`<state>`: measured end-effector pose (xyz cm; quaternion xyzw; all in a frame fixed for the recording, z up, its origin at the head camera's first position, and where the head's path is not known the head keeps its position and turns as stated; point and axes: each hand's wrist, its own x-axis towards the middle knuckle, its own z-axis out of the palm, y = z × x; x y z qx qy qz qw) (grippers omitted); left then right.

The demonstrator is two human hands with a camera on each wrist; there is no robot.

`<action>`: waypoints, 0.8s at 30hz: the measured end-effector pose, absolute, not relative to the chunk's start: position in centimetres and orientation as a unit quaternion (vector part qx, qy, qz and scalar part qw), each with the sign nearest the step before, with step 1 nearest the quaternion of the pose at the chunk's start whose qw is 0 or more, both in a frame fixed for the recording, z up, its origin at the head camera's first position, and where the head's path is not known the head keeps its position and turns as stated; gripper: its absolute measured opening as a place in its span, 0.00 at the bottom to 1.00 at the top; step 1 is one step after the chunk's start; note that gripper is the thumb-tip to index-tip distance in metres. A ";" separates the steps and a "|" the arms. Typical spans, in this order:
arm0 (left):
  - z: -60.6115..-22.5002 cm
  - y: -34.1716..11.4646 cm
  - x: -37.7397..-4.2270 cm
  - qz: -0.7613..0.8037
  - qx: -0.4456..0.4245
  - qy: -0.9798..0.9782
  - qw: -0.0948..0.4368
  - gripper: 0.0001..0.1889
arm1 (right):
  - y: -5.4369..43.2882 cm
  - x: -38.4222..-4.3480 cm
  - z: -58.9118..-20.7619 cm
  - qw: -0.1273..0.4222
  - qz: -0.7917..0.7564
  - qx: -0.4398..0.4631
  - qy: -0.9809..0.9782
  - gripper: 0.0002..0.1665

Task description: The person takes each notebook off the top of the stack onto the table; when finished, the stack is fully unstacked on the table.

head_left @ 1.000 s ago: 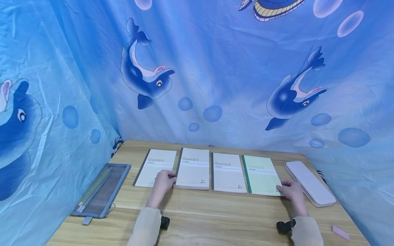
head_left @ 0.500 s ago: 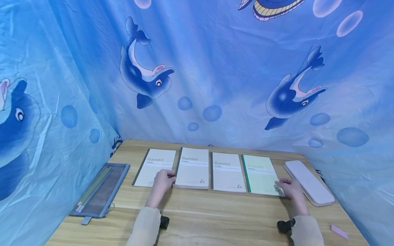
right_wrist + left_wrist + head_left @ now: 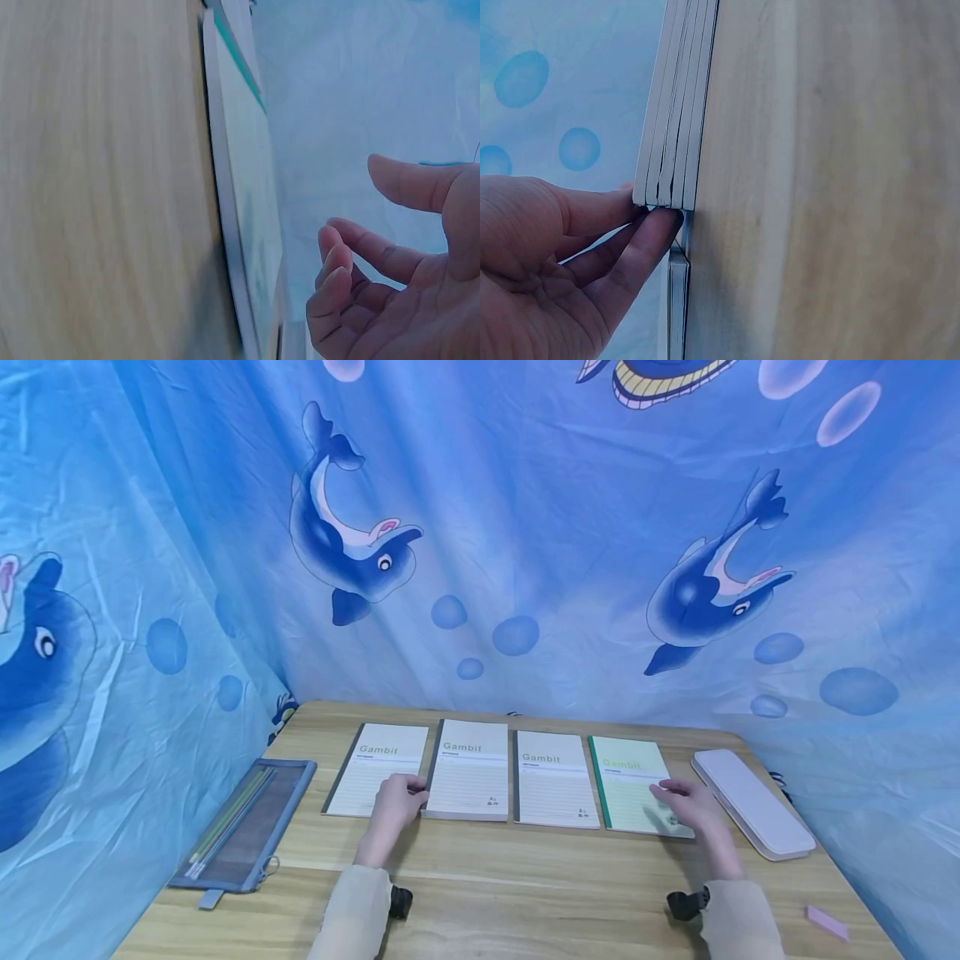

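Observation:
In the head view, my left hand (image 3: 397, 803) lies over the lower right of the leftmost white notebook (image 3: 378, 785). Its fingertips touch the lower left corner of a thicker stack of white notebooks (image 3: 468, 768); the left wrist view shows several layers in this stack (image 3: 671, 112), with the thumb near its top corner and fingers against its side. A white notebook (image 3: 555, 781) comes right of the stack, then a green notebook (image 3: 626, 781). Above the green one's lower right part hovers my right hand (image 3: 697, 814), thumb and fingers apart, nothing between them in the right wrist view.
On the left of the wooden table (image 3: 487, 893) lies a mesh pencil pouch (image 3: 251, 827) with pencils inside. A white case (image 3: 753, 806) stands right of the green notebook. Nearer the front right is a small pink bar (image 3: 827, 923). Blue dolphin-print cloth (image 3: 525, 527) surrounds the table.
My right hand has left the lower right edge of the green notebook, shifting up and left over its cover. My left hand stays at the corner of the white stack.

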<state>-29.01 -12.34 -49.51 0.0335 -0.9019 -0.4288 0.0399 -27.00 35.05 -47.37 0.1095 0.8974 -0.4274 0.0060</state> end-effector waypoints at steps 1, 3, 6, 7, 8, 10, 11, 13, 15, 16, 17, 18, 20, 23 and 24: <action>-49.5 -12.4 -29.0 -0.428 0.034 -0.902 0.040 0.10 | 34.7 -27.0 -47.2 0.006 -0.424 0.107 0.899 0.39; -49.5 -12.4 -29.0 -0.427 0.034 -0.903 0.041 0.10 | 34.0 -27.0 -46.8 0.005 -0.420 0.100 0.902 0.39; -49.6 -12.5 -29.0 -0.427 0.032 -0.903 0.042 0.11 | 33.0 -26.8 -46.4 0.001 -0.417 0.088 0.905 0.38; -49.6 -12.5 -29.0 -0.428 0.034 -0.902 0.041 0.11 | 32.6 -26.7 -46.2 0.000 -0.414 0.082 0.906 0.38; -49.6 -12.5 -29.0 -0.427 0.033 -0.903 0.043 0.11 | 32.3 -26.7 -46.2 0.002 -0.418 0.076 0.905 0.37; -49.7 -12.5 -29.1 -0.426 0.033 -0.903 0.043 0.11 | 31.4 -26.7 -46.1 0.001 -0.424 0.068 0.903 0.36; -49.7 -12.5 -29.1 -0.425 0.033 -0.904 0.044 0.11 | 30.9 -26.8 -46.0 0.003 -0.426 0.064 0.902 0.35; -49.7 -12.5 -29.1 -0.423 0.034 -0.905 0.043 0.11 | 29.8 -27.0 -46.1 0.006 -0.438 0.055 0.897 0.34; -49.6 -12.5 -29.1 -0.422 0.035 -0.905 0.042 0.11 | 28.5 -27.3 -46.3 0.009 -0.453 0.049 0.890 0.33; -49.6 -12.5 -29.0 -0.421 0.035 -0.905 0.042 0.11 | 27.8 -27.5 -46.4 0.012 -0.458 0.047 0.888 0.32; -49.6 -12.5 -29.0 -0.421 0.034 -0.905 0.042 0.11 | 27.2 -27.6 -46.5 0.013 -0.462 0.042 0.886 0.32; -49.6 -12.4 -29.0 -0.422 0.035 -0.905 0.042 0.11 | 26.6 -27.8 -46.6 0.014 -0.467 0.038 0.883 0.32; -49.6 -12.4 -29.0 -0.423 0.035 -0.904 0.043 0.11 | 25.2 -28.0 -46.7 0.017 -0.474 0.033 0.880 0.32; -49.6 -12.4 -29.0 -0.424 0.037 -0.904 0.044 0.11 | 23.1 -28.4 -46.9 0.019 -0.480 0.024 0.877 0.29; -49.6 -12.3 -29.1 -0.425 0.037 -0.904 0.044 0.11 | 22.5 -28.5 -47.0 0.020 -0.484 0.023 0.875 0.29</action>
